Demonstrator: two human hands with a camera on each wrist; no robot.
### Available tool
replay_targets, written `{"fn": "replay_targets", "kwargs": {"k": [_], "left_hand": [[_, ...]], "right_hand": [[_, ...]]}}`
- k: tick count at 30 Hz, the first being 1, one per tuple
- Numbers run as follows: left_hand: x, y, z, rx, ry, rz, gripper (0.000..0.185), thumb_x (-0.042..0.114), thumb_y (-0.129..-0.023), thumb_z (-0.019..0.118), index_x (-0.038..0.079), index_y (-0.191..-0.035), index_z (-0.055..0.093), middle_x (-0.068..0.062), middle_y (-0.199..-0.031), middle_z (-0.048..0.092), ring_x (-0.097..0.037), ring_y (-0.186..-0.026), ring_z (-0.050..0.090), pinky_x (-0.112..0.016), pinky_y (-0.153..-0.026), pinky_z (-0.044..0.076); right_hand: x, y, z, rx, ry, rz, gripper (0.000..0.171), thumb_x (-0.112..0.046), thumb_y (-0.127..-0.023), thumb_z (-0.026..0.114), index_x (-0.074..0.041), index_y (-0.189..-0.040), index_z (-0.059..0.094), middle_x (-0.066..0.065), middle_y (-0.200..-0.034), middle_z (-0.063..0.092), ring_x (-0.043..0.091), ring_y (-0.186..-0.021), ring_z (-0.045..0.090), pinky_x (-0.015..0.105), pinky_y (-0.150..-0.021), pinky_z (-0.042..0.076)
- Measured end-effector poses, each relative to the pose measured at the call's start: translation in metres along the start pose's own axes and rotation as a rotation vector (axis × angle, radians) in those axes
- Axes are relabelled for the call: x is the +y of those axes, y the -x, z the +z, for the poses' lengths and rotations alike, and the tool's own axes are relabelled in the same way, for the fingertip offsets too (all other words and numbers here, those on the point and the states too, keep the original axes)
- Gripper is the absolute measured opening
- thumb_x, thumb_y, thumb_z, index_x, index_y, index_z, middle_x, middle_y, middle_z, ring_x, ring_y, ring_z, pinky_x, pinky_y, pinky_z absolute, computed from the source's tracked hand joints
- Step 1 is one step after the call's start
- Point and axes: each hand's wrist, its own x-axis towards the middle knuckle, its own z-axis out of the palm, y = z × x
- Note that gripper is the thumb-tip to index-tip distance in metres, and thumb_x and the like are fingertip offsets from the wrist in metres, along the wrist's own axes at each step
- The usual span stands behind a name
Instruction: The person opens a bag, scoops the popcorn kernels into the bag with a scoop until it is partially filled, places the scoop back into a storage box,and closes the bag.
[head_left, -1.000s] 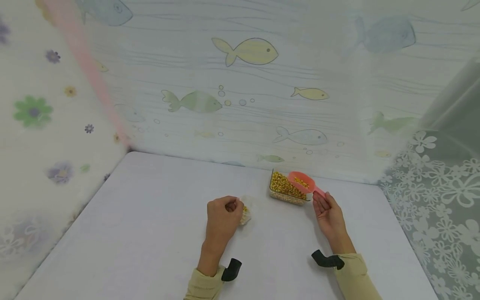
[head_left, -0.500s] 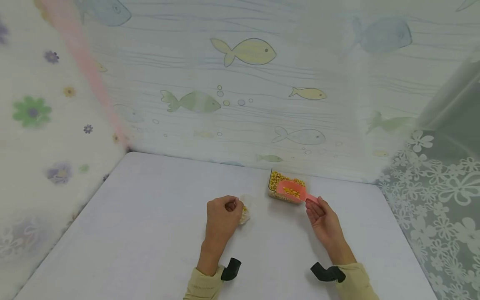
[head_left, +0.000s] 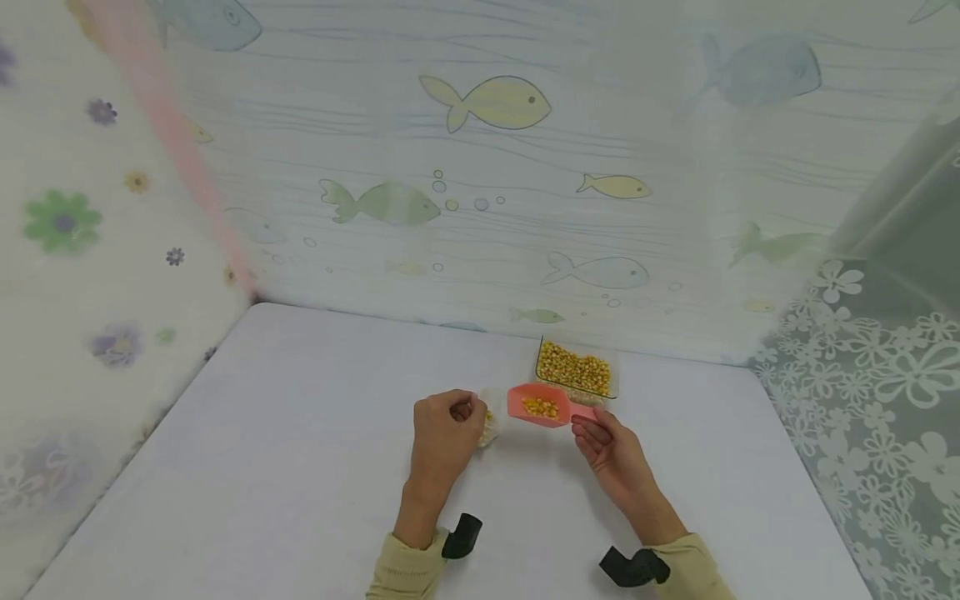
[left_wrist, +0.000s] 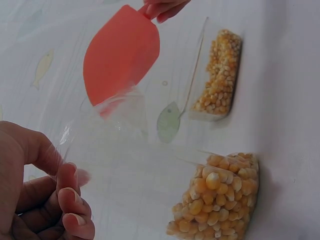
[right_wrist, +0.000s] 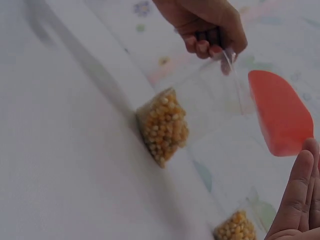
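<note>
My left hand [head_left: 465, 410] pinches the top edge of a small clear plastic bag [head_left: 491, 425] that stands on the table, its bottom filled with yellow corn kernels [left_wrist: 217, 200]. My right hand [head_left: 588, 425] grips the handle of a pink scoop [head_left: 536, 406] carrying a little corn. The scoop's tip hovers just right of the bag's mouth, also visible as the pink scoop [left_wrist: 120, 55] over the bag's rim. The kernels in the bag [right_wrist: 162, 125] sit below the scoop [right_wrist: 277, 112].
A clear rectangular container [head_left: 576, 371] of corn kernels stands behind the scoop, near the back wall. The white table [head_left: 300, 467] is boxed in by patterned curtains at the back and on both sides.
My right hand has carried the scoop with corn out of the container, leftward and toward me, up to the bag's mouth. My left hand and the bag stayed still.
</note>
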Motion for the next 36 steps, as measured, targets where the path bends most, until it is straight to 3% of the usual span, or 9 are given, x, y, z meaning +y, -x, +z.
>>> {"fn": "replay_targets", "kwargs": {"k": [8, 16, 21, 27, 36], "left_hand": [[-0.001, 0.000, 0.001, -0.008, 0.001, 0.000, 0.009, 0.000, -0.086, 0.070, -0.003, -0.079, 0.075, -0.003, -0.060, 0.060, -0.010, -0.054, 0.052, -0.022, -0.051, 0.048], [0.000, 0.001, 0.000, -0.017, 0.009, -0.023, 0.009, 0.002, -0.086, 0.070, -0.005, -0.083, 0.076, -0.003, -0.062, 0.061, -0.011, -0.056, 0.053, -0.022, -0.052, 0.049], [0.001, 0.001, -0.001, -0.023, 0.017, -0.036, 0.010, 0.002, -0.086, 0.069, -0.004, -0.081, 0.075, -0.003, -0.062, 0.061, -0.011, -0.056, 0.053, -0.022, -0.052, 0.049], [0.001, 0.001, -0.001, -0.025, 0.016, -0.039, 0.010, 0.002, -0.087, 0.069, -0.004, -0.082, 0.075, -0.002, -0.062, 0.061, -0.011, -0.056, 0.053, -0.022, -0.053, 0.049], [0.002, 0.002, -0.002, -0.027, 0.010, -0.024, 0.010, 0.001, -0.087, 0.069, -0.004, -0.081, 0.075, -0.003, -0.061, 0.061, -0.011, -0.055, 0.052, -0.022, -0.051, 0.048]], "right_hand": [[0.007, -0.003, 0.014, -0.016, 0.088, -0.031, 0.047, -0.025, -0.112, 0.037, -0.013, -0.094, 0.079, -0.001, -0.090, 0.079, 0.005, -0.084, 0.075, 0.018, -0.081, 0.057], [0.007, -0.006, 0.032, 0.149, 0.210, -0.067, 0.036, -0.028, -0.109, 0.048, -0.014, -0.092, 0.076, 0.000, -0.088, 0.078, 0.009, -0.083, 0.075, 0.022, -0.081, 0.058], [0.006, -0.007, 0.042, 0.223, 0.321, -0.097, 0.029, -0.024, -0.108, 0.051, -0.005, -0.099, 0.071, 0.003, -0.086, 0.078, 0.014, -0.083, 0.077, 0.026, -0.079, 0.060], [0.003, -0.007, 0.052, 0.252, 0.501, -0.145, 0.030, -0.018, -0.106, 0.053, 0.009, -0.113, 0.065, 0.006, -0.087, 0.078, 0.017, -0.081, 0.077, 0.029, -0.077, 0.061], [-0.004, -0.006, 0.070, 0.232, 0.755, -0.226, 0.030, -0.018, -0.104, 0.059, 0.008, -0.113, 0.070, 0.017, -0.096, 0.077, 0.017, -0.078, 0.077, 0.029, -0.074, 0.061]]}}
